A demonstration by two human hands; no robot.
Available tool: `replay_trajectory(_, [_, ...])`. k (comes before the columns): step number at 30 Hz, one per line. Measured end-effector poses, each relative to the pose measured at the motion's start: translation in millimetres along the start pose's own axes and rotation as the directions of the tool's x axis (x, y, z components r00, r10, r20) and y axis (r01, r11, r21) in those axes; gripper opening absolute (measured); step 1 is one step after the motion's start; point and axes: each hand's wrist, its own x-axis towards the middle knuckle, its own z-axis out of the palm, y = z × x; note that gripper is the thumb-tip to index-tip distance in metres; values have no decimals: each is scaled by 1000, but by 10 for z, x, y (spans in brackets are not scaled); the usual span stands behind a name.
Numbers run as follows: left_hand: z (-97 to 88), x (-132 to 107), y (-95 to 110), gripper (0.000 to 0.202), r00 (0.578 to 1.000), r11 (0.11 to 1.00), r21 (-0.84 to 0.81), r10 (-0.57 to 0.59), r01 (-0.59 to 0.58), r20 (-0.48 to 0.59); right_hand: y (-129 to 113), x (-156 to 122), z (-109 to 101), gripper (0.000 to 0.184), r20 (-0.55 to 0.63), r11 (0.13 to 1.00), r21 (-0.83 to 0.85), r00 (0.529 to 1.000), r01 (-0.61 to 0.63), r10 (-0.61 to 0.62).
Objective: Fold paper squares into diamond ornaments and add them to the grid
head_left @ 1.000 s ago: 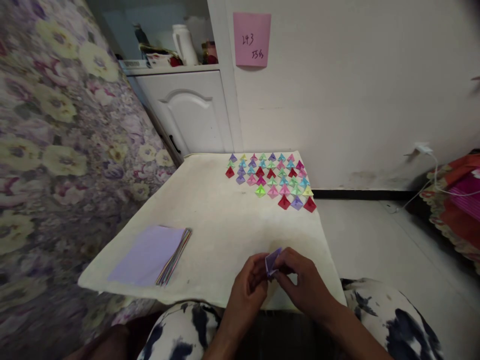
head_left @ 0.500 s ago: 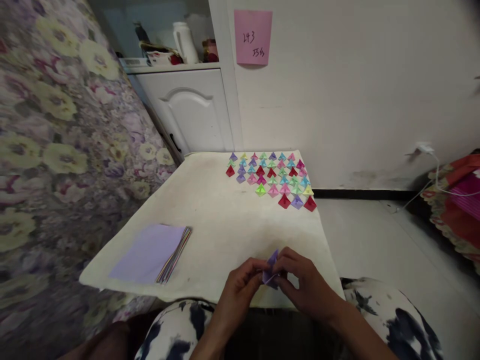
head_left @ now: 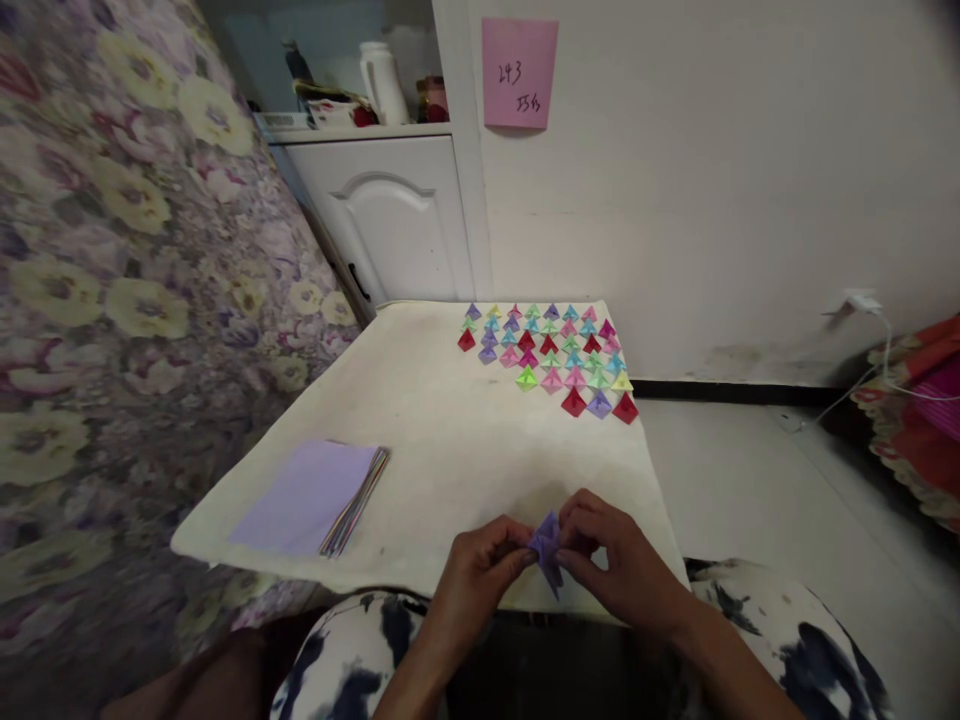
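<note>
A small folded piece of purple origami paper (head_left: 548,552) is held just above the near edge of the table, between both hands. My left hand (head_left: 487,565) pinches its left side between thumb and fingertips. On the other side, my right hand (head_left: 611,555) grips it with thumb and curled fingers. One pointed end of the paper hangs downward. Rows of small folded paper pieces (head_left: 550,380) in several colours lie at the far right of the table. To the left lies a stack of square paper (head_left: 307,500) with a purple sheet on top.
The cream-covered table (head_left: 420,400) stands against a wall, beside a white cabinet (head_left: 390,210). A floral curtain (head_left: 150,300) hangs along the left. A pink note (head_left: 519,75) is stuck on the wall. Right of the table, a cable runs from a plug (head_left: 862,301).
The purple paper has turned in my fingers, so that a pointed end now hangs down and more of its face shows. Both hands keep hold of it. The view has shifted slightly.
</note>
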Motion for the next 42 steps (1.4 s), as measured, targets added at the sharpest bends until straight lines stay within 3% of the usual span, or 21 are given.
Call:
replay_trajectory(7, [17,-14,-4,12,1000,999,41,10,-11,24,89,-3,41,21,150,991,59,983,-119,109])
replay_trajectory(14, [-3,-40,53,15,993,973,221,43,-67,111,116,-43,26,32,200,996,-94,980,9,10])
replay_trajectory(18, [-34,-50,65,15,991,965,250,44,-74,123,80,-50,23,27,246,990,-134,969,52,-18])
replay_trajectory(22, [-55,-53,57,16,991,981,187,32,-57,132,31,-47,47,19,283,999,-42,959,-10,21])
replay_trajectory(24, [-51,-53,56,16,989,989,135,34,-54,146,10,-55,58,19,320,991,57,942,-123,99])
replay_trajectory(27, [-41,-54,57,13,985,999,24,27,-32,171,-32,-77,61,21,413,926,189,882,-326,227])
replay_trajectory(29, [-42,-56,55,11,983,999,-53,9,1,183,-69,-86,53,20,446,888,255,861,-383,244])
replay_trajectory(34, [-76,-57,32,12,977,988,-148,-8,41,214,-87,-57,29,15,458,844,373,868,-384,192])
replay_trajectory(42, [-56,-34,-14,11,980,941,-334,20,48,196,102,-32,75,18,431,799,466,886,-380,170])
